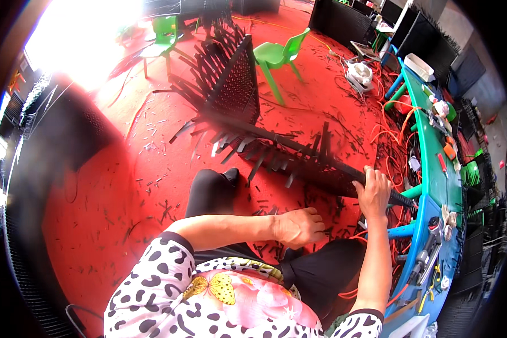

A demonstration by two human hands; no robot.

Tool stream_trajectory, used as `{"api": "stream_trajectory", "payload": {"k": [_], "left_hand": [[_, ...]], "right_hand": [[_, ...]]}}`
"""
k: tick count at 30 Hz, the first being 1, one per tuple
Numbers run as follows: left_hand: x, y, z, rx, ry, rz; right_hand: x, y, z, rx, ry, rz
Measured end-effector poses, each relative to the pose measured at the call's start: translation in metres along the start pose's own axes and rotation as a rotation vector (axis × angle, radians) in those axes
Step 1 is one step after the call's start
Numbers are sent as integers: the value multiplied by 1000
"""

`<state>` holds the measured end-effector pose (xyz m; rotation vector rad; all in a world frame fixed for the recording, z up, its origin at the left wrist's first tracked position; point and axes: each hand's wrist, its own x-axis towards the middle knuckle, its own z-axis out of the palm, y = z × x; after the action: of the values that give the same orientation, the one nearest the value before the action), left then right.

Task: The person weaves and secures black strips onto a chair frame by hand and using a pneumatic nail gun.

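Black and perforated, a long panel [315, 172] slants across the middle of the head view, from the far centre to the near right, just above the red floor [96, 225]. The person's right hand [373, 194] is at its right end, fingers close together and bent over the edge, thumb set apart on the left. This grip probably steadies the panel from the end easiest to reach. The left hand [299, 228] hangs over the lap, near the panel but apart from it; its fingers curl inward, and I cannot tell whether they pinch anything. It may be kept low to stay close to the working side.

The panel looks dark and shaggy: flat strips jut from it at uneven angles, some pale where light catches them. Beyond it a second perforated panel [236, 84] stands tilted, bristling with similar strips on its left; whether the two are joined is unclear. Loose dark strips [164, 211] litter the floor.

To the right, a green and blue table [434, 188] carries metal tools [428, 250] and a red-handled tool [442, 163], presumably placed there for easy reach. Far off stand a green chair [276, 54] and a white fan [359, 73].
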<state>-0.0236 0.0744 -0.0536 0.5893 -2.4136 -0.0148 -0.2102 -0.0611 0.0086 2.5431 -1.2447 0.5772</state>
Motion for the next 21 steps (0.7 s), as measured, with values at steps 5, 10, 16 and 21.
{"api": "stream_trajectory", "payload": {"k": [5, 10, 16, 21], "left_hand": [[-5, 0, 5, -54, -57, -26], [-6, -1, 7, -50, -76, -30], [-14, -2, 7, -77, -159, -58], [-24, -6, 9, -96, -195, -73]], "right_hand": [[3, 2, 0, -13, 19, -11], [2, 2, -1, -18, 20, 1], [3, 1, 0, -1, 49, -4], [3, 1, 1, 3, 46, -1]]}}
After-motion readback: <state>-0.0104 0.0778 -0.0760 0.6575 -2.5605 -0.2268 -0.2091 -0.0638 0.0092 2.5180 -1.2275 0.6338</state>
